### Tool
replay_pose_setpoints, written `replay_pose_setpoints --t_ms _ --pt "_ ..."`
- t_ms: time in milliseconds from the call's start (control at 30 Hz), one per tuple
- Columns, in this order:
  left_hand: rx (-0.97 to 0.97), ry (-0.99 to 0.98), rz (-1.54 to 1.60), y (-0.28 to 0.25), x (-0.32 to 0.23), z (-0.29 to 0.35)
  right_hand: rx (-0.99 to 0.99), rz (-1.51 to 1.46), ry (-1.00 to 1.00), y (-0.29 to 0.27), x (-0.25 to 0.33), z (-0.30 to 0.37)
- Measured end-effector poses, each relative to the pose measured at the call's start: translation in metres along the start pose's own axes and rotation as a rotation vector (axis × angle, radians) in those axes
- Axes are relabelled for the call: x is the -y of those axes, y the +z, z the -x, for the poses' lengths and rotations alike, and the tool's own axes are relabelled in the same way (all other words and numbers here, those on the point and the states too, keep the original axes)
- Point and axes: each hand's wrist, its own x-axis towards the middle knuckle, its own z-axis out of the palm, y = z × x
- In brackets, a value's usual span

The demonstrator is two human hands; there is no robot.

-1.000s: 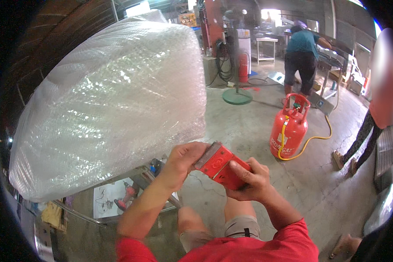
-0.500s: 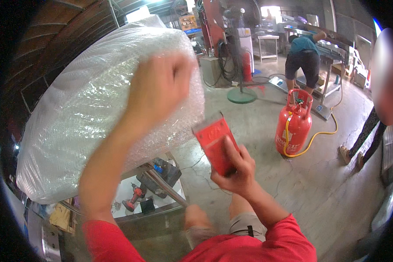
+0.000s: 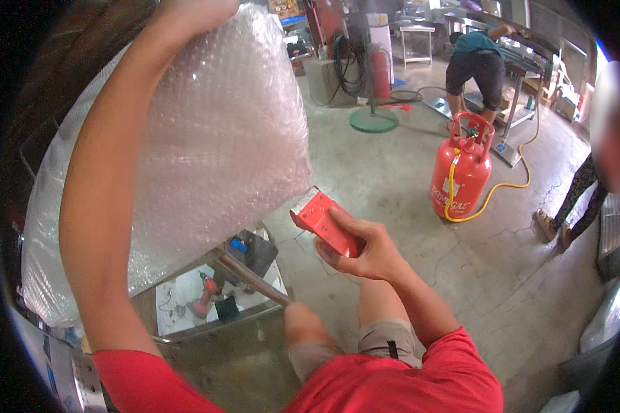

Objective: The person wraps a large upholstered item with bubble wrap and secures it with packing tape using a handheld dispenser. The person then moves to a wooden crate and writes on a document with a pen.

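Observation:
A big bulky item covered in clear bubble wrap [image 3: 213, 151] fills the left side, its wrapped corner close to my right hand. That right hand [image 3: 365, 248] is closed round a red boxy hand tool [image 3: 326, 224] with a pale metal edge at its front end. The tool's tip is near the lower right corner of the wrap; whether they touch I cannot tell. My left arm reaches up across the wrap, and my left hand [image 3: 203, 12] is at the top edge of the picture, by the upper part of the wrap. Its fingers are largely cut off or hidden.
Under the wrapped item, a shelf holds a red cordless drill [image 3: 203, 294] and a dark case [image 3: 251, 251]. A red gas cylinder [image 3: 461, 175] with a yellow hose stands right of centre. Beyond are a green fan base [image 3: 373, 120], a bending person [image 3: 477, 65] and another person [image 3: 579, 193].
My left hand has risen from in front of the wrap to the picture's top edge. My right hand has shifted slightly lower with the red tool, which has turned in view.

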Motion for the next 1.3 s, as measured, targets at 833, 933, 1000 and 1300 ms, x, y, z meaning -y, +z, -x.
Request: replay_pose_setpoints --t_ms 833,933,1000,1300 --pt "1.304 0.717 -0.279 0.132 -0.025 0.237 -0.15 0.449 0.26 0.022 -0.028 0.059" --pt "0.753 -0.12 0.829 0.097 -0.031 0.237 -0.483 0.24 -0.145 0.019 -0.007 0.082" --pt "0.839 -0.534 1.232 0.081 -0.029 0.237 -0.446 0.279 -0.281 0.023 0.011 0.083" --pt "0.958 -0.606 1.315 0.039 -0.017 0.209 -0.472 0.423 -0.488 0.042 0.038 0.047"
